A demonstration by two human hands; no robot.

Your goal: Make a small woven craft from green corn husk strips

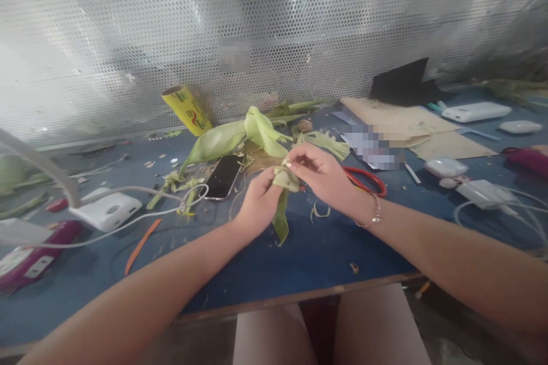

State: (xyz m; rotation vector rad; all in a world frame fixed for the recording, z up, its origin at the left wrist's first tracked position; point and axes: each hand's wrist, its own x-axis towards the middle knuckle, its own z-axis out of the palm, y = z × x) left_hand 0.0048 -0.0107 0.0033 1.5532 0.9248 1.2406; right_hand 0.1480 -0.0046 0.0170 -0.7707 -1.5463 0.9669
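Leaf strip [281,218] between left hand [256,201] and right hand [322,175]; yellow roll [187,108], print illegible.

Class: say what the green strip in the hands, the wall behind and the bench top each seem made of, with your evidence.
Strip, held by left hand and right hand: plant leaf, matt green, limp, fibrous, frayed edges. Wall: probably sheet metal, shiny grey, punched with even holes. Bench top: matt blue covering, material unclear, over a wood-like front edge.
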